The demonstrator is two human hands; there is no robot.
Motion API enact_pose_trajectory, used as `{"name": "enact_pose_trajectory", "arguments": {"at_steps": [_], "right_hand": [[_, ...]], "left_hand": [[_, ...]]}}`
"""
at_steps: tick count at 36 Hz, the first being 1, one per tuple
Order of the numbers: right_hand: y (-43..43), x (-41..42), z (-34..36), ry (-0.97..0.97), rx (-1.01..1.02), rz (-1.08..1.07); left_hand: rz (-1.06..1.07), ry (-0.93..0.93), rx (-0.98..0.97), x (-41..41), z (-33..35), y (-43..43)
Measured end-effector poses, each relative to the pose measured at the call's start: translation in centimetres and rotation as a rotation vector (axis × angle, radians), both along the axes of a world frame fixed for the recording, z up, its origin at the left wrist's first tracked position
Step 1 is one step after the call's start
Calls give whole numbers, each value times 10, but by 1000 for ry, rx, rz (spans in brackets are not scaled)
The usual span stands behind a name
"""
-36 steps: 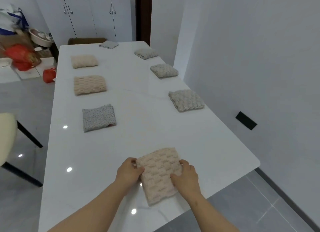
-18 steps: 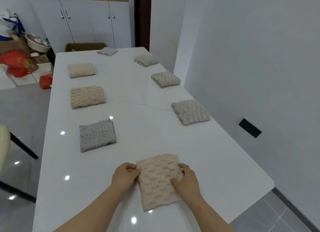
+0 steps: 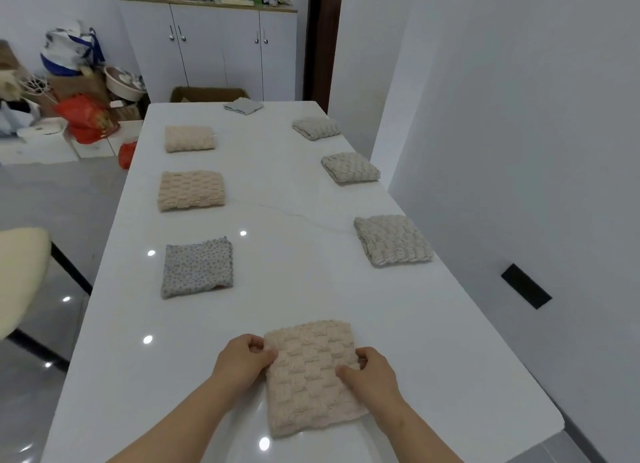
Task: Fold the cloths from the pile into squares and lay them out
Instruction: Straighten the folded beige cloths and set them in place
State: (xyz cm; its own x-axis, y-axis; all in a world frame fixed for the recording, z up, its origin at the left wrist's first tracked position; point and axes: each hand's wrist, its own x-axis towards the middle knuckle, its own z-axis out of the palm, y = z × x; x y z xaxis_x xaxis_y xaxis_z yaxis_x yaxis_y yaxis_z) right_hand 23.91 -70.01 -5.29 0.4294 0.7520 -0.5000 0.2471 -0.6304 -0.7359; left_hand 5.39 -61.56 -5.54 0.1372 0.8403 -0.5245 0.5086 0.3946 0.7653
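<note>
At the near edge of the white tabletop (image 3: 298,296), a folded peach cloth (image 3: 311,383) is lying flat as a rough square. The left hand (image 3: 244,360) is pinching its left edge, the grip closed narrowly on the fabric with the fingers curled in. The right hand (image 3: 372,372) is holding the right edge, its thumb lying on top of the cloth and its grip likewise closed on it.

Beyond them, other folded cloths are sitting in two rows, well apart from each other. On the left a grey dotted cloth (image 3: 197,267) is lying nearest, then a tan cloth (image 3: 191,189), then a smaller tan cloth (image 3: 188,138). On the right a beige-grey cloth (image 3: 393,239) is lying near the tabletop's edge, with a second beige-grey cloth (image 3: 349,167) and a third (image 3: 316,128) farther on. A pale blue-grey cloth (image 3: 243,105) is sitting at the far end.

Past the tabletop, a cardboard box (image 3: 207,93) is standing before a white cabinet (image 3: 214,50), and a red bag (image 3: 85,118) is lying among clutter on the left.
</note>
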Motion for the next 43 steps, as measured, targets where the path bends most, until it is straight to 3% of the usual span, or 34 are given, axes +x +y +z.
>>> {"name": "enact_pose_trajectory", "arguments": {"at_steps": [5,12,16,21,28,33,38,43], "right_hand": [[3,4,1,76,4,-4],[3,4,3,88,140,32],[5,2,11,169,139,50],[6,0,9,129,83,88],[12,5,8,104,165,-26],[18,11,9,197,146,-94],[20,12,12,228,171,-6],[27,10,10,184,235,-30]], "left_hand": [[-48,47,-34,1,2,5],[60,-56,-50,4,2,11],[57,-41,-38,4,3,10],[-6,-50,-60,3,9,11],[74,-104,-13,8,6,17],[40,-168,-14,14,5,22],[-29,-86,-21,12,2,30],[53,-86,33,15,-1,32]]}}
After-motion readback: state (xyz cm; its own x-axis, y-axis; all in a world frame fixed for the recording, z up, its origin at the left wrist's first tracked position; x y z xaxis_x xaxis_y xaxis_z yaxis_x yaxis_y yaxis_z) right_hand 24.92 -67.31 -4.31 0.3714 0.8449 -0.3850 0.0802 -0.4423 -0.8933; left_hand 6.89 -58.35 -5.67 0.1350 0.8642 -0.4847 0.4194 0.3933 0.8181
